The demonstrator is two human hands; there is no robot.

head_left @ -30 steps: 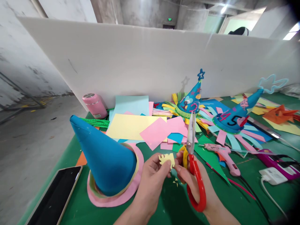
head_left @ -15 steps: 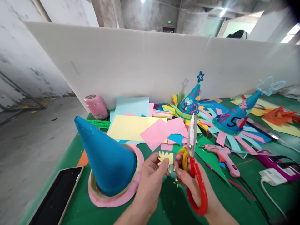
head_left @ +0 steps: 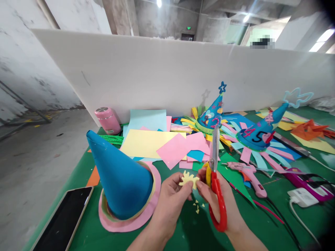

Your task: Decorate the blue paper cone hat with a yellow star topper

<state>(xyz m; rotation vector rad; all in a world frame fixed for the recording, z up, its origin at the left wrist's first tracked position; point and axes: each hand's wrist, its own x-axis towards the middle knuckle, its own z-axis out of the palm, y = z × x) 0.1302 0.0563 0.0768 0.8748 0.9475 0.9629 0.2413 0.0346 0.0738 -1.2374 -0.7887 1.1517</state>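
My left hand point(head_left: 171, 200) pinches a small yellow paper cut-out point(head_left: 188, 180) with a jagged edge, held just above the green table point(head_left: 188, 230). My right hand point(head_left: 218, 200) grips red-and-yellow scissors point(head_left: 215, 174), blades closed and pointing up and away; its fingertips also touch the cut-out. Tiny yellow paper scraps point(head_left: 196, 207) lie on the table under my hands. A plain blue cone hat point(head_left: 119, 176) on a pink brim stands just left of my left hand.
Loose coloured paper sheets point(head_left: 157, 141) lie behind my hands. Two decorated blue cone hats point(head_left: 213, 113) point(head_left: 261, 132) stand further back. A pink glue gun point(head_left: 248, 172), cables and a white power strip point(head_left: 300, 197) are at right, a tablet point(head_left: 62, 219) at front left, a pink flask point(head_left: 107, 120) by the white partition.
The yellow cut-out has been turned in my left hand and now lies flatter. The scissors have dropped slightly and more scraps lie on the table.
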